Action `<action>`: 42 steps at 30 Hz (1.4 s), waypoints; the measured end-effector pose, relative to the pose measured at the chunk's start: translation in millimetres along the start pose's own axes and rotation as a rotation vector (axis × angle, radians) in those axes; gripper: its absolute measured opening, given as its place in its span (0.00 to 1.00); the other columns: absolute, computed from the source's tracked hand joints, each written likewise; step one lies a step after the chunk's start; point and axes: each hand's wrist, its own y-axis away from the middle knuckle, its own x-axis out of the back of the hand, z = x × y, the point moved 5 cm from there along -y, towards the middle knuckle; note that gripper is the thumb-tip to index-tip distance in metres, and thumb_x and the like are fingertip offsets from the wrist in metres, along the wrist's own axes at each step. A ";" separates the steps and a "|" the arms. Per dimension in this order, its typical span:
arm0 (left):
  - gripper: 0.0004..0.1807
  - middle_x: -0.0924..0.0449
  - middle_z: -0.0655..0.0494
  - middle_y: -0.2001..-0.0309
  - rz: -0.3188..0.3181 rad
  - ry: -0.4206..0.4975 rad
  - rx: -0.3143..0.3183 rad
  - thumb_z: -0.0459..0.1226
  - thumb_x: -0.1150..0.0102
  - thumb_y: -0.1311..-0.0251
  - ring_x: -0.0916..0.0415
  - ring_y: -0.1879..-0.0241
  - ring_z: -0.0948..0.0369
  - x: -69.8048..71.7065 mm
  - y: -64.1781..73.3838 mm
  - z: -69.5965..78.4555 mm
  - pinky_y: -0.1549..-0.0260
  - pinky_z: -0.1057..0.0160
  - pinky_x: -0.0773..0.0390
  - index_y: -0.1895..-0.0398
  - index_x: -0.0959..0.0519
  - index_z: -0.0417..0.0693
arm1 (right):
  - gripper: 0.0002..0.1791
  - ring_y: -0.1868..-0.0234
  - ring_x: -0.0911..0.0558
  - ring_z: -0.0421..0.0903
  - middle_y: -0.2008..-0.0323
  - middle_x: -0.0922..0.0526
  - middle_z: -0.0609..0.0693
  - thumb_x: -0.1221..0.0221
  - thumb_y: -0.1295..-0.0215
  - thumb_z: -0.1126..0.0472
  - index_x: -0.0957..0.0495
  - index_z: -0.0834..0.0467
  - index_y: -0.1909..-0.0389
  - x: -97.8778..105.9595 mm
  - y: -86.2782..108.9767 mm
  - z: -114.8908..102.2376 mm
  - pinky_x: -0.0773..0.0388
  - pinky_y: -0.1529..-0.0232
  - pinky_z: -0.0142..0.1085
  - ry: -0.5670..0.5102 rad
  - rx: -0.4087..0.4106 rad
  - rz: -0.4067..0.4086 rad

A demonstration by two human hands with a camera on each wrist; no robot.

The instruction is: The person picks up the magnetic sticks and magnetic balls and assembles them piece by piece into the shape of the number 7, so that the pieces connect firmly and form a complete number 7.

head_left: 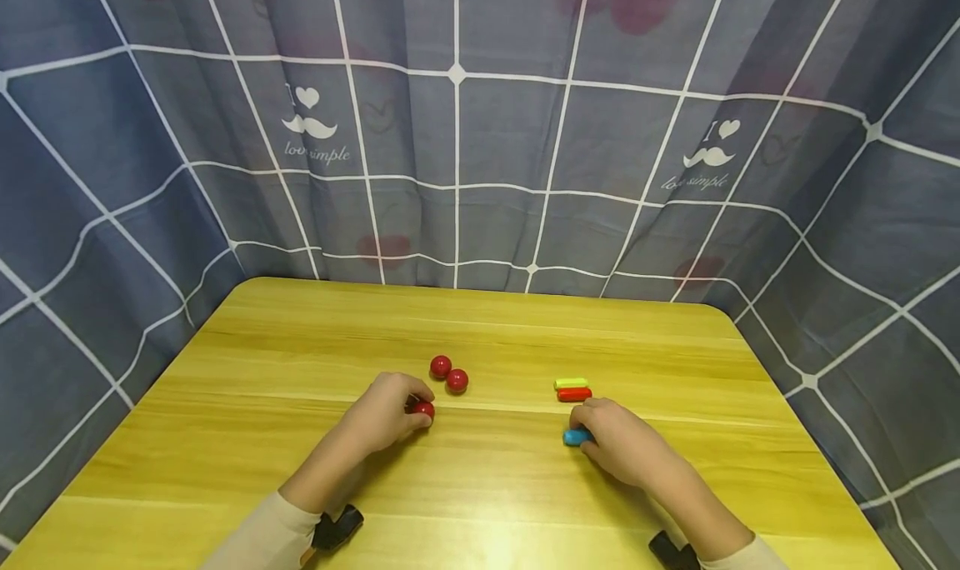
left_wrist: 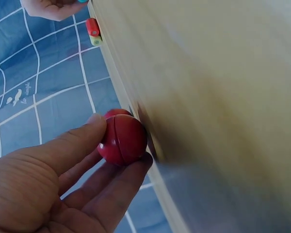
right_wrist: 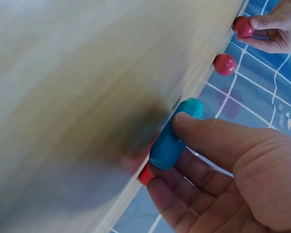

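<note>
My left hand (head_left: 385, 412) pinches a glossy red ball (left_wrist: 123, 139) between thumb and fingers, low at the tabletop. A seam line runs round that ball in the left wrist view. Just beyond this hand lie two more red balls (head_left: 441, 367), close together. On the right, my right hand (head_left: 617, 441) pinches a short blue cylinder with rounded ends (right_wrist: 176, 134), thumb on one side and fingers on the other. Behind it, a red cylinder (head_left: 574, 394) and a yellow-green cylinder (head_left: 572, 382) lie side by side on the table.
The wood-grain table (head_left: 480, 487) has rounded far corners. A grey-blue curtain (head_left: 495, 137) with white grid lines hangs behind it and along both sides. Black straps with mounts (head_left: 337, 527) sit at both wrists.
</note>
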 end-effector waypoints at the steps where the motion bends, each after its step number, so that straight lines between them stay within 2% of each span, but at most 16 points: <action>1: 0.09 0.17 0.55 0.68 -0.003 0.000 -0.004 0.28 0.28 0.51 0.22 0.66 0.59 -0.4 0.6 1.5 0.65 0.61 0.22 0.65 0.16 0.38 | 0.08 0.61 0.23 0.41 0.68 0.23 0.39 0.32 0.42 0.62 0.22 0.51 0.67 1.1 0.6 -1.7 0.23 0.58 0.38 0.006 0.007 0.006; 10: 0.09 0.17 0.53 0.66 -0.029 -0.024 -0.025 0.29 0.27 0.51 0.23 0.65 0.59 -6.6 5.4 15.6 0.62 0.57 0.23 0.65 0.16 0.38 | 0.09 0.61 0.24 0.40 0.67 0.23 0.39 0.30 0.43 0.63 0.21 0.51 0.66 6.3 4.4 -18.4 0.23 0.60 0.36 0.055 0.048 0.053; 18: 0.11 0.17 0.54 0.65 -0.061 0.012 -0.061 0.30 0.27 0.51 0.24 0.65 0.60 -15.0 9.1 25.6 0.63 0.61 0.23 0.63 0.15 0.38 | 0.10 0.63 0.27 0.37 0.66 0.25 0.39 0.30 0.44 0.63 0.21 0.51 0.65 7.3 4.2 -31.2 0.24 0.61 0.33 0.066 0.073 0.063; 24: 0.12 0.16 0.54 0.64 -0.087 0.020 -0.053 0.32 0.26 0.50 0.23 0.62 0.60 -19.4 11.3 27.5 0.61 0.61 0.23 0.62 0.15 0.40 | 0.09 0.66 0.27 0.36 0.66 0.25 0.39 0.30 0.43 0.61 0.21 0.51 0.65 6.4 1.5 -39.1 0.24 0.61 0.33 0.075 0.107 0.084; 32: 0.12 0.16 0.55 0.63 -0.085 0.006 -0.045 0.32 0.26 0.52 0.22 0.61 0.60 -20.9 12.2 28.6 0.60 0.60 0.23 0.62 0.15 0.41 | 0.09 0.65 0.26 0.35 0.66 0.25 0.39 0.30 0.43 0.63 0.20 0.51 0.63 6.2 -1.8 -48.2 0.23 0.61 0.33 0.064 0.125 0.068; 42: 0.12 0.16 0.56 0.65 -0.101 0.023 -0.032 0.32 0.26 0.52 0.23 0.66 0.62 -19.4 13.0 29.6 0.66 0.65 0.24 0.62 0.15 0.41 | 0.08 0.67 0.29 0.35 0.68 0.27 0.39 0.31 0.43 0.64 0.20 0.52 0.66 4.7 -6.6 -61.1 0.25 0.64 0.31 0.053 0.153 0.056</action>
